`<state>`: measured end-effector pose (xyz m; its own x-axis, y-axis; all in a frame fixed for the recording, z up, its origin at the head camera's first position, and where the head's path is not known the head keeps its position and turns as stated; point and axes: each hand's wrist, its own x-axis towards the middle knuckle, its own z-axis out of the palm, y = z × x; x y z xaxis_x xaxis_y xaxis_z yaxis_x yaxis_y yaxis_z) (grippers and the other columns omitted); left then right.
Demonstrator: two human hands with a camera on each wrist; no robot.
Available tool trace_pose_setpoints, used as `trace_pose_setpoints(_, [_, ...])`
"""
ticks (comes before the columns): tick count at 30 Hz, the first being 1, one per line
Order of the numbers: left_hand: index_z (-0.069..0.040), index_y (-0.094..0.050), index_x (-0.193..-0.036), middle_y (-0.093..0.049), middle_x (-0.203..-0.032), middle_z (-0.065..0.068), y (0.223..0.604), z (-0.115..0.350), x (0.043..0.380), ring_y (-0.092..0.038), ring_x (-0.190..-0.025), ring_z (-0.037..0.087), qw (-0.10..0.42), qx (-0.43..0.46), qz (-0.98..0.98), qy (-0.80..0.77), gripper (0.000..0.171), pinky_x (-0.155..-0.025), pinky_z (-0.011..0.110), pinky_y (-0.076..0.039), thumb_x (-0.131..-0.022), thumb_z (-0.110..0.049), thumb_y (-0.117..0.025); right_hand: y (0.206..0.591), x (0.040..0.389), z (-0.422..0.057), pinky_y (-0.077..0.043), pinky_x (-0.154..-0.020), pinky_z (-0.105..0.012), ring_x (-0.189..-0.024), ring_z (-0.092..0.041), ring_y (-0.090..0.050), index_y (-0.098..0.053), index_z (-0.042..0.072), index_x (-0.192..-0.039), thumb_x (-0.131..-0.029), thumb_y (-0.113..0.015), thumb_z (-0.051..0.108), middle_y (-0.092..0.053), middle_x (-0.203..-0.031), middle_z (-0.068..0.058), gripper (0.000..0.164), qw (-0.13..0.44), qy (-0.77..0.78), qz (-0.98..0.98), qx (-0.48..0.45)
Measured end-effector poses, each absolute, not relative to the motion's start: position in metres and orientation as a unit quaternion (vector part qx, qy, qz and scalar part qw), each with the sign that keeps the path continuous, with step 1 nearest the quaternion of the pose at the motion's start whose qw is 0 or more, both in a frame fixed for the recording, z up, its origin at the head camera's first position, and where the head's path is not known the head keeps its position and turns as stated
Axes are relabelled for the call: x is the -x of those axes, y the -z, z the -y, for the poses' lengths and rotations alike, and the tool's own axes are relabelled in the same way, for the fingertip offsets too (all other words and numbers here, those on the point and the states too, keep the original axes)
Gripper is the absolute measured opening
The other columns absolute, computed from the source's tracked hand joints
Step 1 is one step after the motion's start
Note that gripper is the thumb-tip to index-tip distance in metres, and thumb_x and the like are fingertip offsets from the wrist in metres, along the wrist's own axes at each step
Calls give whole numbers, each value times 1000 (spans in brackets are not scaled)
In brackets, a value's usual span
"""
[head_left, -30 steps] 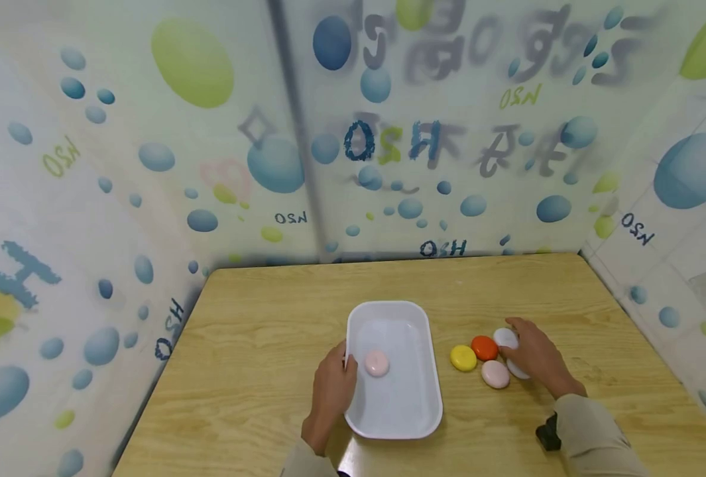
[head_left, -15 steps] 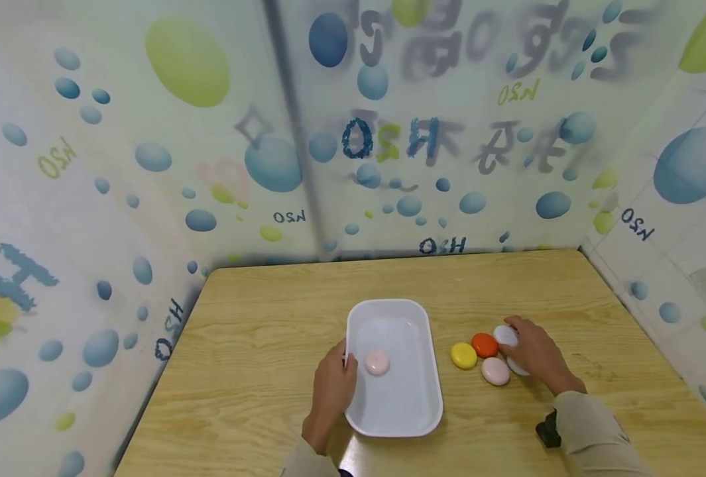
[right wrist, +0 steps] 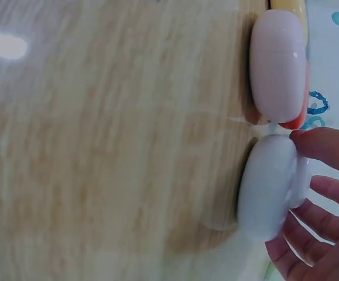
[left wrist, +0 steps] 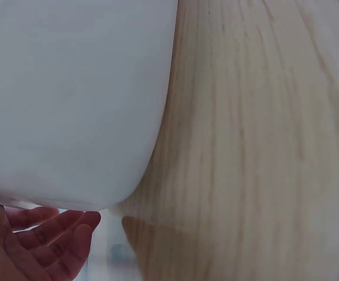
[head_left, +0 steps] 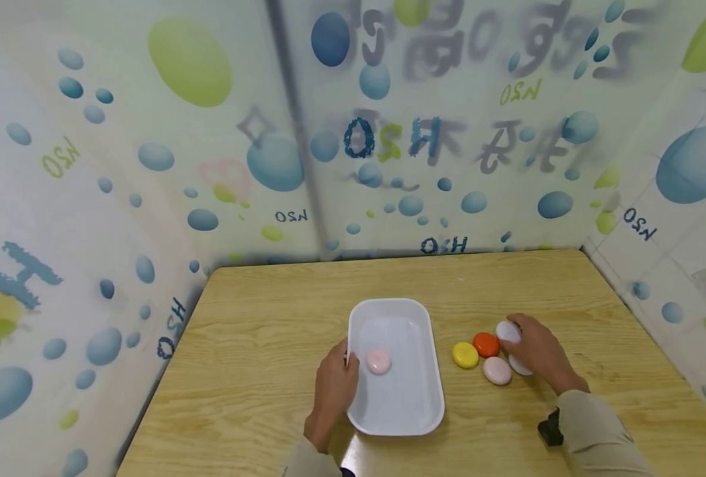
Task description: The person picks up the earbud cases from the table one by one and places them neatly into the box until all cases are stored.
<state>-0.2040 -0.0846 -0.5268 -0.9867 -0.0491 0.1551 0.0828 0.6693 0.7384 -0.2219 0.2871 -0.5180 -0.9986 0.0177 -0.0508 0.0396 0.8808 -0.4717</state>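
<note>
My left hand [head_left: 335,384] grips the left rim of a white rectangular tray [head_left: 397,411], thumb over the edge and fingers against its outside. One pale pink rounded disc [head_left: 378,362] lies inside. Right of the tray, my right hand [head_left: 537,354] bends over two glossy white discs, its thumb and fingers around the farther white disc [head_left: 508,332]. The nearer white disc [right wrist: 267,187] is partly under the hand in the head view. Beside them lie an orange-red disc [head_left: 486,344], a yellow disc [head_left: 465,355] and another pink disc [head_left: 498,371].
All this rests on a wood-grain table [head_left: 257,344]. Walls patterned with blue and green ovals [head_left: 275,162] enclose its back and sides. A small black object [head_left: 549,429] shows at the right sleeve's cuff.
Both hands, the tray and the discs keep their places. Only the head view shifts very slightly.
</note>
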Motion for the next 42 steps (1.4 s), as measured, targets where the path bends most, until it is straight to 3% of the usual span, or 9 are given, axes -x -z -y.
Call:
trace_pose_setpoints(7, [-8,-57,-120,-63,-94,6,527,85,204,-59,-77,16,96,13,912,399,34,-64,32,-47,-87,-16,-51,514,223,-290,-45,-69,-47,-95,-38,-53,-44,-4,-126,-81,-65,28,-49,-118,-28,59,-2,259,-966,-7])
trace_pose_setpoints(20, [-7,-57,-119,-63,-95,7,526,86,206,-59,-79,17,96,13,914,395,33,-64,34,-47,-88,-16,-51,494,226,-278,-43,-76,-51,-98,-37,-50,-42,-3,-127,-82,-64,23,-47,-119,-25,57,-10,287,-958,0])
trace_pose_setpoints(30, [-10,-57,-120,-63,-93,6,527,85,205,-60,-79,17,94,9,914,394,34,-65,34,-47,-87,-16,-50,478,225,-261,-44,-74,-46,-96,-33,-50,-44,-2,-126,-82,-64,21,-48,-118,-21,53,-30,299,-953,27])
trace_pose_setpoints(42, [-9,-56,-122,-63,-95,7,525,86,206,-59,-79,18,88,13,912,400,35,-64,34,-47,-88,-16,-50,465,228,-234,-43,-81,-48,-98,-32,-49,-44,0,-127,-81,-65,20,-46,-121,-20,55,-37,307,-950,37])
